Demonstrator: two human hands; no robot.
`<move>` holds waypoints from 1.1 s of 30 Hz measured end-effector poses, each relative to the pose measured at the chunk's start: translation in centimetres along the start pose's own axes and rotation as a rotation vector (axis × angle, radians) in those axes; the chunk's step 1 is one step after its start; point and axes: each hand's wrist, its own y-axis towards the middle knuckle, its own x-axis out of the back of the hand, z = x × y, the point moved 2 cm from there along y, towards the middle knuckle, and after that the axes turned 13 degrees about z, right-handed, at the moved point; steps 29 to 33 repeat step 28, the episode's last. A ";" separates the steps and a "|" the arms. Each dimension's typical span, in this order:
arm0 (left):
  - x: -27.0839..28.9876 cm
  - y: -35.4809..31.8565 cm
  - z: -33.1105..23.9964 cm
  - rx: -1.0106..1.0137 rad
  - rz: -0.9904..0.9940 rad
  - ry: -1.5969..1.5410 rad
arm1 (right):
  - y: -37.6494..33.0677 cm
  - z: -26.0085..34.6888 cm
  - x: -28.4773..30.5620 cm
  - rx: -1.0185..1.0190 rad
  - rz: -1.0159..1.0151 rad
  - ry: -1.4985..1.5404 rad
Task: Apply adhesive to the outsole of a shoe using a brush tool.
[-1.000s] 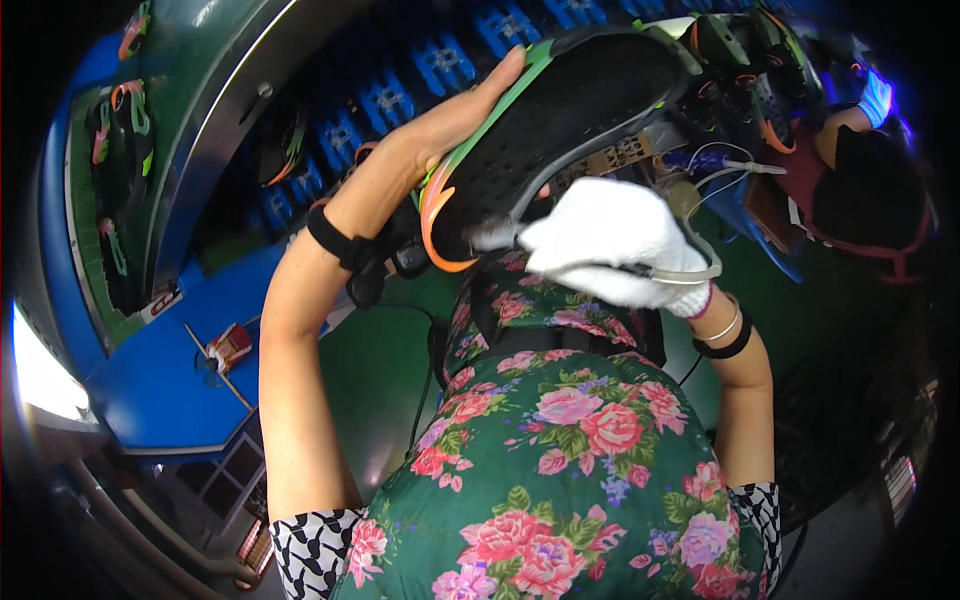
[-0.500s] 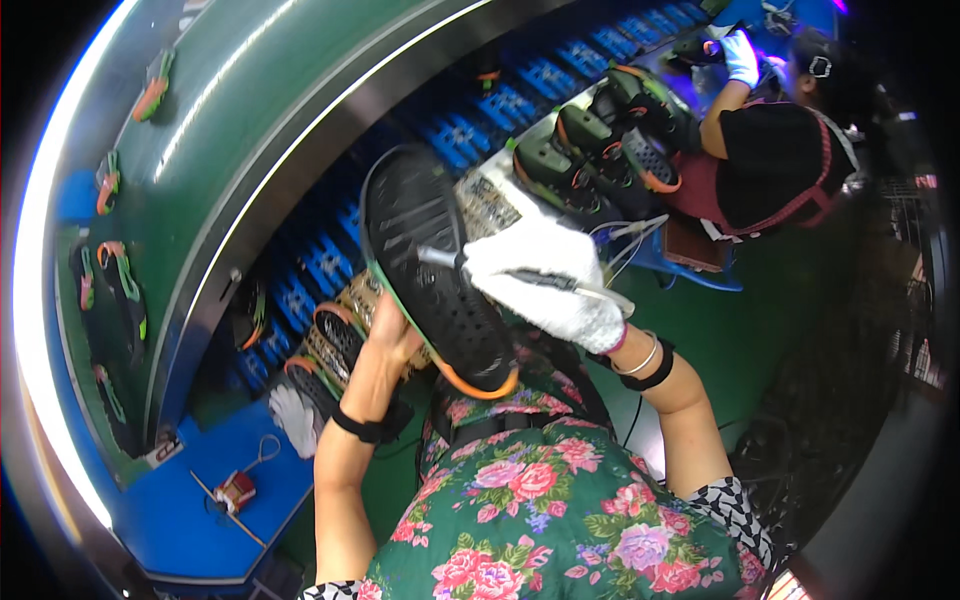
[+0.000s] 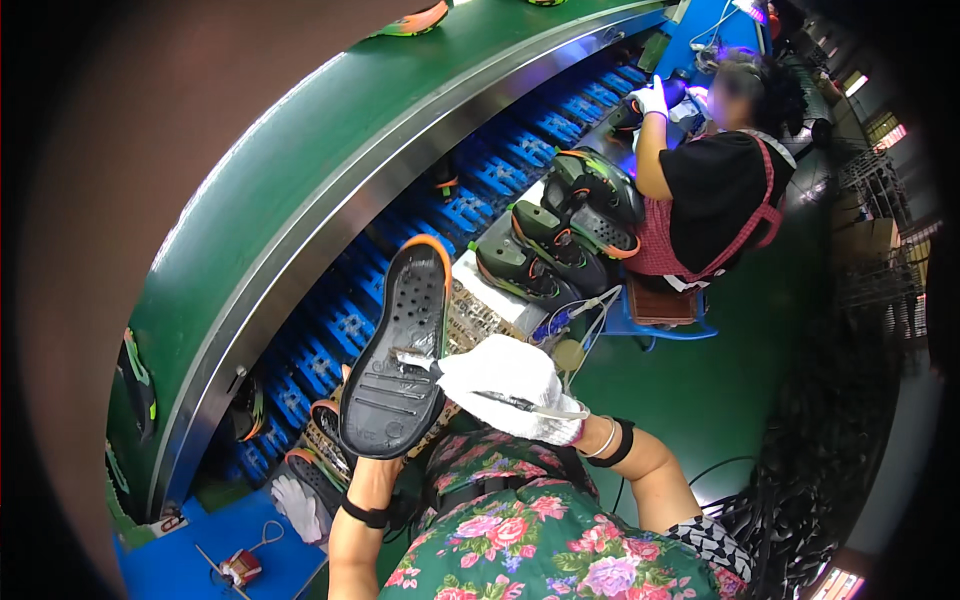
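Note:
A black shoe sole with a raised rim lies inner face up in front of me, its orange-edged end pointing away. My left hand holds it from below at the near end; the sole hides its fingers. On my right hand is a white knit glove, and its fingers are closed round a thin-handled brush. The brush tip touches the sole's inner face near the middle, where a wet-looking streak shows. A pale tube runs back from the handle along the glove.
A metal-edged green conveyor curves past a blue slatted rack. Several dark green shoes stand right of it, near a seated co-worker. At lower left, a grey glove lies by a blue table.
The sole has been turned end for end: its orange end now points away instead of toward me. My right hand and brush have moved lower and slightly left. The whole view has shifted.

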 end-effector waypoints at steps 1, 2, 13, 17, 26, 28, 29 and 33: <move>-1.0 0.1 0.5 -0.036 0.032 -0.127 | 0.3 -0.1 0.1 0.036 -0.032 0.003; -1.8 0.0 0.8 -0.073 0.059 -0.251 | 0.5 -0.3 0.3 0.031 -0.032 0.017; -3.4 1.5 4.2 0.069 0.270 -0.090 | 2.5 0.7 1.5 0.076 0.113 -0.100; -2.5 0.6 4.3 0.088 0.431 -0.454 | 3.5 0.7 1.2 0.138 0.168 -0.022; -0.8 -1.7 5.0 0.107 0.074 0.297 | 3.4 2.0 -2.2 0.052 0.065 0.003; 7.7 -2.0 7.0 0.091 0.115 0.017 | 3.2 2.4 -3.4 0.054 0.121 -0.054; 7.7 -2.0 7.0 0.091 0.115 0.017 | 3.2 2.4 -3.4 0.054 0.121 -0.054; 7.7 -2.0 7.0 0.091 0.115 0.017 | 3.2 2.4 -3.4 0.054 0.121 -0.054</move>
